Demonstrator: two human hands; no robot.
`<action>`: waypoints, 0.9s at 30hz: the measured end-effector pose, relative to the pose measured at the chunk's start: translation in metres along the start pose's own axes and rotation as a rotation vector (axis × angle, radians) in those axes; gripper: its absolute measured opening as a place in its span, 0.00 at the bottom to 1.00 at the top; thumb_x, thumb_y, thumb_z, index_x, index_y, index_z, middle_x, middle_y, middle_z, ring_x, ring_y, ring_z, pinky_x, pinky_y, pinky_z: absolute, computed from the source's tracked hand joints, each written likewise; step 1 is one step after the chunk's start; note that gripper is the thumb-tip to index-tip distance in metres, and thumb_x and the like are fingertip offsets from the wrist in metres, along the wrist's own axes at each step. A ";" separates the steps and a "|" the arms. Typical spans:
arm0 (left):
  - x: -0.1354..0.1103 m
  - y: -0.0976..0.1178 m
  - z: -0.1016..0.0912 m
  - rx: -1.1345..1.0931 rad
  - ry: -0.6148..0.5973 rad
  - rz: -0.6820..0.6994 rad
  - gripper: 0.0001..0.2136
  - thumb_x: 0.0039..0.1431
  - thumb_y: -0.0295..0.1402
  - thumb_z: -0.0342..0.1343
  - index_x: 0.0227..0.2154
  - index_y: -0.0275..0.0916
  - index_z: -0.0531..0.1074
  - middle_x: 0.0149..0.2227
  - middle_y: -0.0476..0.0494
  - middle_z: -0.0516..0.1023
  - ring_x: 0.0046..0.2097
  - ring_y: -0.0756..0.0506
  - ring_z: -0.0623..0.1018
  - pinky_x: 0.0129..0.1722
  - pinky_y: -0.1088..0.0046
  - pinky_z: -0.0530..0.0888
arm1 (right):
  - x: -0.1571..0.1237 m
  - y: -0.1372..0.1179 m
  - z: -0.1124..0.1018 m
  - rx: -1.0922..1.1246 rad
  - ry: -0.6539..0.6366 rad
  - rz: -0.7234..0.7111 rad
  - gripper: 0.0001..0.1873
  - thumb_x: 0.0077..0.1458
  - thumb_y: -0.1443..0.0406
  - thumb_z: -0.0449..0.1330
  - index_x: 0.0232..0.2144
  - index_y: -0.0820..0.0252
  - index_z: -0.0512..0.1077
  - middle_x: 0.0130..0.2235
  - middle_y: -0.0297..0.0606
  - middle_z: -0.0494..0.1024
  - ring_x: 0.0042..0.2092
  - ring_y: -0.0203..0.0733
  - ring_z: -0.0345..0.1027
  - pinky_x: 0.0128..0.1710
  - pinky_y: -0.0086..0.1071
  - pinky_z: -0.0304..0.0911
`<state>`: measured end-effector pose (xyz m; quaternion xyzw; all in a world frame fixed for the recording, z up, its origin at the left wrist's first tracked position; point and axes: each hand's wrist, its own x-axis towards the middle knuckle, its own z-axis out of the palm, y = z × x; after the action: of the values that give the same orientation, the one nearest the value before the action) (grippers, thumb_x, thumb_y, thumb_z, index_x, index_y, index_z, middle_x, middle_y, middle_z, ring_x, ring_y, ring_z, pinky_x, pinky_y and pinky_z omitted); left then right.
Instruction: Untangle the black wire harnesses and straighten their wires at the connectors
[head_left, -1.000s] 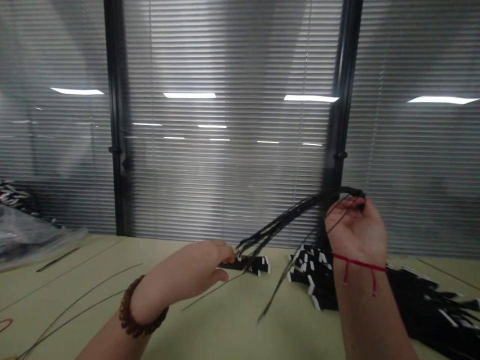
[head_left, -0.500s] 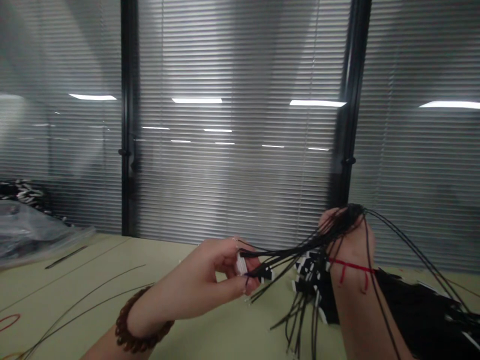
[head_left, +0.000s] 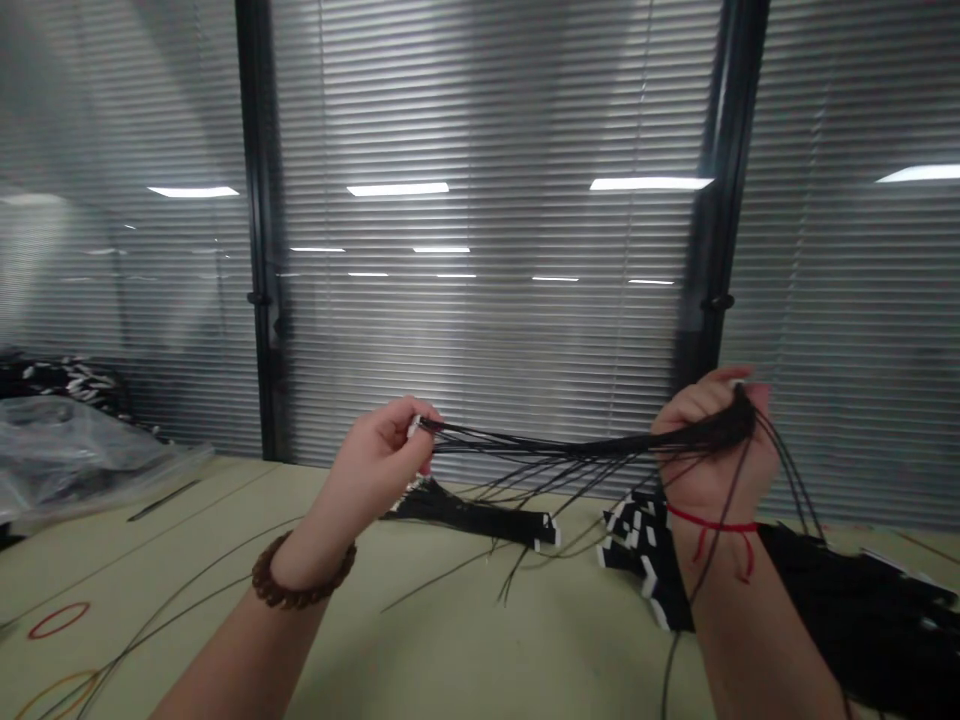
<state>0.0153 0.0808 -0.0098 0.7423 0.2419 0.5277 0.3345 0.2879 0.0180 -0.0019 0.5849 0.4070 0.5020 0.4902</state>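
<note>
My left hand (head_left: pixel 382 455) pinches the near ends of a bundle of thin black wires (head_left: pixel 570 450), with a small white connector at its fingertips. The bundle stretches roughly level to my right hand (head_left: pixel 712 450), which is closed around its far part above the table. Loose strands hang down from the bundle between the hands and over my right wrist. A wooden bead bracelet is on my left wrist, a red string on my right.
On the pale green table (head_left: pixel 465 640) lie a bound bundle of black wires with white tips (head_left: pixel 480 518) and a large heap of the same (head_left: pixel 840 600) at right. Stray wires and red rubber bands (head_left: pixel 56 620) lie at left, by a plastic bag (head_left: pixel 67 455). Blinds behind.
My left hand rose from the table with the wire ends and pulled left, drawing the bundle taut and level. My right hand kept its grip at about the same height.
</note>
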 end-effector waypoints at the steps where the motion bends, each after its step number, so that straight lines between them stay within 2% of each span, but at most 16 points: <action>1: 0.004 -0.004 -0.004 -0.015 -0.008 0.013 0.01 0.56 0.28 0.52 0.32 0.39 0.68 0.19 0.57 0.65 0.21 0.56 0.65 0.20 0.84 0.62 | -0.001 -0.004 -0.001 0.391 0.150 -0.035 0.19 0.65 0.62 0.40 0.38 0.55 0.71 0.19 0.31 0.58 0.22 0.22 0.47 0.20 0.21 0.41; 3: 0.009 -0.009 -0.014 -0.059 -0.112 0.028 0.01 0.55 0.31 0.55 0.30 0.39 0.69 0.21 0.55 0.65 0.22 0.55 0.64 0.21 0.82 0.63 | 0.000 -0.011 0.000 1.273 0.548 -0.185 0.25 0.64 0.58 0.35 0.37 0.57 0.71 0.16 0.27 0.53 0.19 0.18 0.42 0.20 0.20 0.37; 5: 0.009 -0.008 -0.024 -0.104 -0.312 0.029 0.07 0.48 0.34 0.62 0.24 0.38 0.72 0.23 0.51 0.68 0.24 0.52 0.68 0.24 0.77 0.66 | 0.004 -0.016 0.003 2.131 1.090 -0.423 0.25 0.61 0.53 0.39 0.36 0.57 0.72 0.15 0.24 0.50 0.15 0.16 0.37 0.18 0.16 0.34; 6: 0.007 -0.006 -0.028 -0.126 -0.414 0.025 0.09 0.42 0.36 0.66 0.21 0.37 0.72 0.24 0.48 0.70 0.26 0.49 0.70 0.27 0.73 0.69 | 0.006 -0.017 0.005 2.469 1.382 -0.551 0.23 0.60 0.50 0.43 0.36 0.55 0.71 0.14 0.24 0.50 0.14 0.17 0.36 0.15 0.15 0.33; 7: 0.005 -0.003 -0.032 -0.155 -0.494 0.027 0.12 0.37 0.37 0.69 0.18 0.36 0.73 0.25 0.44 0.72 0.29 0.46 0.72 0.30 0.69 0.70 | 0.008 -0.016 0.007 2.726 1.654 -0.667 0.20 0.58 0.50 0.46 0.37 0.54 0.71 0.14 0.23 0.51 0.13 0.18 0.37 0.12 0.16 0.33; 8: 0.003 -0.001 -0.034 -0.191 -0.538 0.034 0.14 0.32 0.39 0.70 0.16 0.36 0.72 0.27 0.42 0.73 0.31 0.44 0.73 0.32 0.66 0.71 | 0.009 -0.015 0.009 2.909 1.871 -0.758 0.16 0.58 0.52 0.49 0.37 0.53 0.70 0.15 0.23 0.53 0.13 0.20 0.39 0.10 0.17 0.36; 9: 0.001 0.000 -0.035 -0.236 -0.544 0.045 0.16 0.29 0.42 0.70 0.15 0.36 0.72 0.29 0.41 0.73 0.33 0.43 0.73 0.35 0.64 0.71 | 0.011 -0.014 0.011 3.040 2.016 -0.816 0.13 0.59 0.55 0.51 0.37 0.54 0.69 0.15 0.23 0.55 0.14 0.21 0.41 0.11 0.17 0.39; 10: -0.001 0.001 -0.035 -0.290 -0.515 0.059 0.18 0.29 0.44 0.70 0.14 0.36 0.71 0.30 0.41 0.73 0.33 0.43 0.72 0.36 0.64 0.70 | 0.012 -0.012 0.012 3.150 2.072 -0.841 0.09 0.59 0.58 0.52 0.37 0.55 0.68 0.16 0.24 0.57 0.15 0.23 0.45 0.11 0.18 0.43; 11: -0.002 0.001 -0.034 -0.346 -0.464 0.070 0.18 0.30 0.45 0.69 0.14 0.37 0.70 0.30 0.43 0.72 0.33 0.44 0.72 0.36 0.66 0.70 | 0.013 -0.011 0.012 3.264 2.053 -0.838 0.07 0.59 0.61 0.53 0.36 0.58 0.68 0.17 0.24 0.58 0.16 0.25 0.47 0.13 0.19 0.47; 13: 0.000 -0.003 -0.032 -0.448 -0.326 0.070 0.14 0.36 0.38 0.69 0.17 0.37 0.69 0.29 0.47 0.70 0.31 0.48 0.71 0.32 0.72 0.70 | 0.016 -0.010 0.011 3.427 1.913 -0.771 0.06 0.59 0.64 0.53 0.35 0.61 0.67 0.18 0.25 0.58 0.19 0.27 0.52 0.17 0.21 0.53; 15: 0.005 -0.008 -0.031 -0.541 -0.178 0.040 0.08 0.42 0.30 0.66 0.23 0.37 0.70 0.28 0.48 0.71 0.29 0.51 0.71 0.28 0.77 0.69 | 0.018 -0.011 0.009 3.480 1.802 -0.665 0.07 0.61 0.65 0.52 0.36 0.63 0.66 0.20 0.26 0.59 0.21 0.28 0.55 0.21 0.23 0.57; 18: 0.014 -0.013 -0.033 -0.690 0.026 -0.010 0.02 0.48 0.27 0.58 0.25 0.37 0.71 0.25 0.50 0.71 0.30 0.51 0.73 0.32 0.76 0.72 | 0.021 -0.014 0.004 3.409 1.798 -0.514 0.07 0.60 0.64 0.53 0.37 0.64 0.66 0.24 0.28 0.62 0.24 0.28 0.59 0.21 0.21 0.57; 22: 0.023 -0.015 -0.039 -0.805 0.197 -0.017 0.04 0.46 0.25 0.53 0.21 0.39 0.66 0.21 0.52 0.69 0.30 0.51 0.74 0.37 0.74 0.74 | 0.024 -0.017 -0.005 3.228 1.772 -0.273 0.04 0.56 0.68 0.57 0.35 0.65 0.66 0.30 0.31 0.67 0.29 0.30 0.64 0.24 0.22 0.61; 25: 0.026 -0.017 -0.043 -0.751 0.266 0.001 0.02 0.45 0.28 0.52 0.22 0.40 0.65 0.24 0.52 0.71 0.31 0.52 0.73 0.38 0.76 0.73 | 0.025 -0.016 -0.012 3.111 1.726 -0.082 0.07 0.53 0.70 0.60 0.35 0.65 0.68 0.30 0.32 0.70 0.30 0.31 0.65 0.28 0.25 0.64; 27: 0.027 -0.022 -0.046 -0.638 0.287 -0.012 0.02 0.46 0.31 0.52 0.25 0.41 0.67 0.27 0.50 0.73 0.32 0.50 0.73 0.38 0.73 0.72 | 0.023 -0.014 -0.015 3.075 1.668 0.029 0.12 0.50 0.68 0.63 0.38 0.64 0.69 0.30 0.32 0.71 0.29 0.31 0.66 0.28 0.26 0.64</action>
<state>-0.0196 0.1258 0.0011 0.5171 0.1139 0.6738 0.5154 0.2767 0.0454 -0.0114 -0.0880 -0.5873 0.1625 0.7880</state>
